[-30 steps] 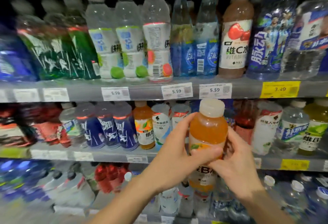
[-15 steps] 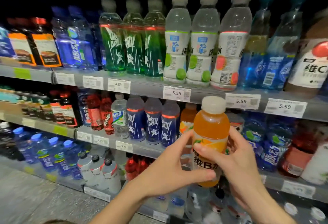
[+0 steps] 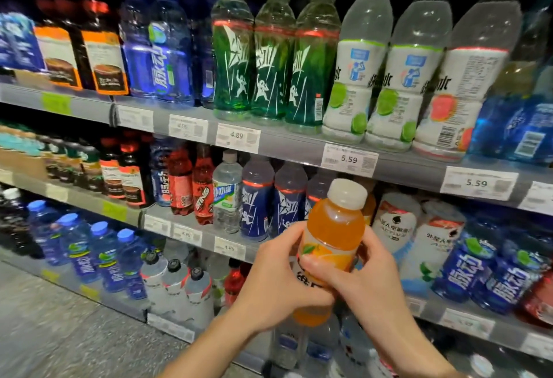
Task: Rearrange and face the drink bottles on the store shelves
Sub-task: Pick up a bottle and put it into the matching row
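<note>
Orange bottle (image 3: 332,237) held before navy bottles (image 3: 270,201), both hands gripping.

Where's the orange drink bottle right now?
Head view, lower centre: the orange drink bottle is off the shelf, held by the left hand and right hand, in front of the dark-blue bottles.

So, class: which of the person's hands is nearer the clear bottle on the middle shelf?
Left. The left hand grips the orange bottle just right of and below the clear bottle; the right hand is further right.
</note>
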Motion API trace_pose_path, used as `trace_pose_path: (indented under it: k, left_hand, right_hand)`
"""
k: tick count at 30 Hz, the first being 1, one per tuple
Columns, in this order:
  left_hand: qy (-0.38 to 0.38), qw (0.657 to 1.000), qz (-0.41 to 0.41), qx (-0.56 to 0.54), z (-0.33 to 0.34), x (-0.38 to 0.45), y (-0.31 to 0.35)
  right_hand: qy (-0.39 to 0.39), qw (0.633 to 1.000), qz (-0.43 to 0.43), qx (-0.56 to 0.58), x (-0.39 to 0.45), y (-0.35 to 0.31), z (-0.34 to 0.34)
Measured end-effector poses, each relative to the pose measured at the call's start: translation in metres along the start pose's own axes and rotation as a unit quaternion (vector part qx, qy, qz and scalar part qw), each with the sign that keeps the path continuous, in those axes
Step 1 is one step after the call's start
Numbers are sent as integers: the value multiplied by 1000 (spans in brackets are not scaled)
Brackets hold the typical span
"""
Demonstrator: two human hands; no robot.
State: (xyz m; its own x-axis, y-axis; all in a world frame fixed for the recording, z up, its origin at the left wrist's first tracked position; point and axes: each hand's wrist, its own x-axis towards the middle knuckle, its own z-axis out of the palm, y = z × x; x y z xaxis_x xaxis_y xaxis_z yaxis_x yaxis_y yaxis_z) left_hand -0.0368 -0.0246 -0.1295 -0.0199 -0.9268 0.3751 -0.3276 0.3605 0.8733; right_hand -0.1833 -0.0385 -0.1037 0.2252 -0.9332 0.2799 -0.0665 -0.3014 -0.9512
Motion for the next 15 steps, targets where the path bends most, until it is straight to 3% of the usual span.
trace_pose_path:
  k: [8, 15]
  left_hand:
    - [-2, 1000, 2, -16, 16, 8, -29]
    - [-103, 993, 7, -50, 23, 25, -42]
  right_hand:
    - [-40, 998, 21, -44, 10, 21, -14]
    - [16, 998, 19, -56, 14, 36, -27]
